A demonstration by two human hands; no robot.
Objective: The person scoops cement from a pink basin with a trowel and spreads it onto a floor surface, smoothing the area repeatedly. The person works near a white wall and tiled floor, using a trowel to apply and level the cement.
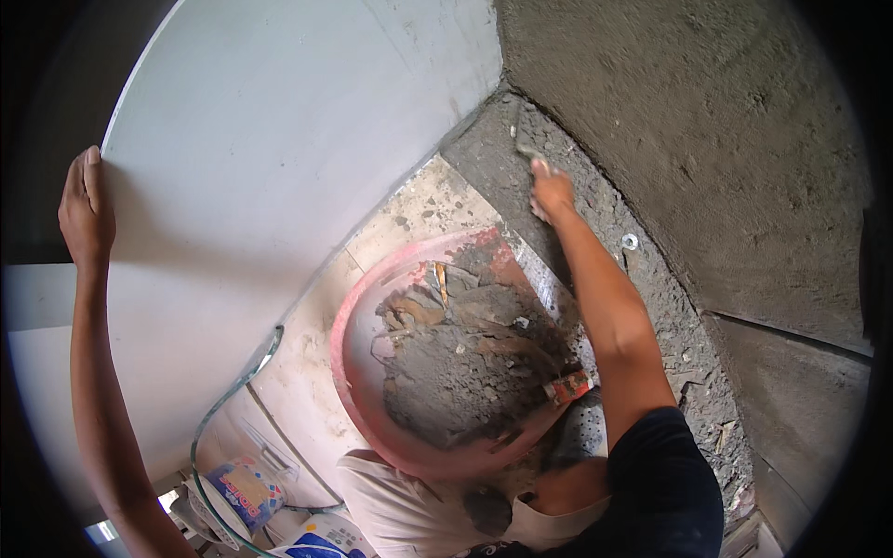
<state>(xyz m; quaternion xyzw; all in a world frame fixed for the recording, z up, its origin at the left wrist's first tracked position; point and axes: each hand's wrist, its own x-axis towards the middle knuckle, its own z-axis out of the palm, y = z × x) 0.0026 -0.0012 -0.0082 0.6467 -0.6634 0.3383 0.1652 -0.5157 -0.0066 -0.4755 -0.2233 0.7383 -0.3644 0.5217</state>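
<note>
My left hand [87,200] grips the outer edge of the white wall panel [288,121], its fingers closed over it. My right hand [551,186] is wrapped round the handle of a small trowel [524,147], whose thin end reaches onto rough grey mortar [474,135] in the corner between the white panel and the dark plastered wall [688,139]. Below my right hand, a round pink tub [358,400] holds lumpy grey mortar [446,372] with some scraps in it. A red and silver object [567,389] lies at its right rim, partly behind my forearm.
Pale tiles [391,214] run beside the white panel. A green hose [223,400] curves down the lower left past a printed bucket [242,488] and other containers [316,539]. A small white ring [629,241] sits in the rough strip at right. My legs [391,502] are close to the tub.
</note>
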